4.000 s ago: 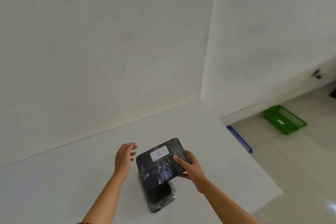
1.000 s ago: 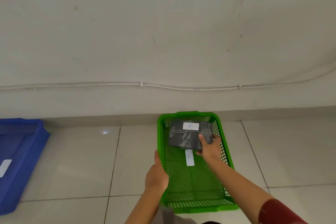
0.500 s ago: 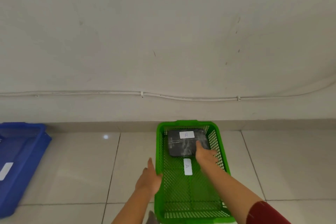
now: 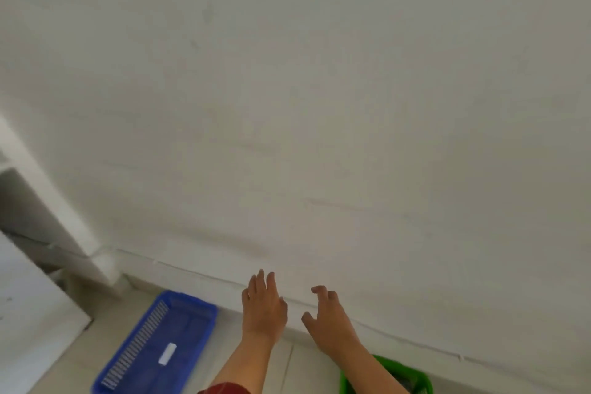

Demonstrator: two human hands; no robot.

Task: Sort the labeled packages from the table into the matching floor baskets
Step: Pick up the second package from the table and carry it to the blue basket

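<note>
Nearest, both arms reach forward with nothing in them. The left hand (image 4: 263, 305) is flat, fingers apart; the right hand (image 4: 331, 318) is loosely curled, fingers apart, gripping nothing. Half a second ago the right hand was setting the black package marked A down in the green basket (image 4: 412, 376); now it has let go and risen. Only a corner of that basket shows at the lower right, partly behind the right forearm, with something dark inside, likely the package, though it is too blurred to be sure. To the left lies the blue basket (image 4: 192, 307) with a white label (image 4: 167, 353), no package visible in it. Further left a table edge (image 4: 38, 320) has come into view. So the A package looks delivered, and the next step is probably a return to the table.
</note>
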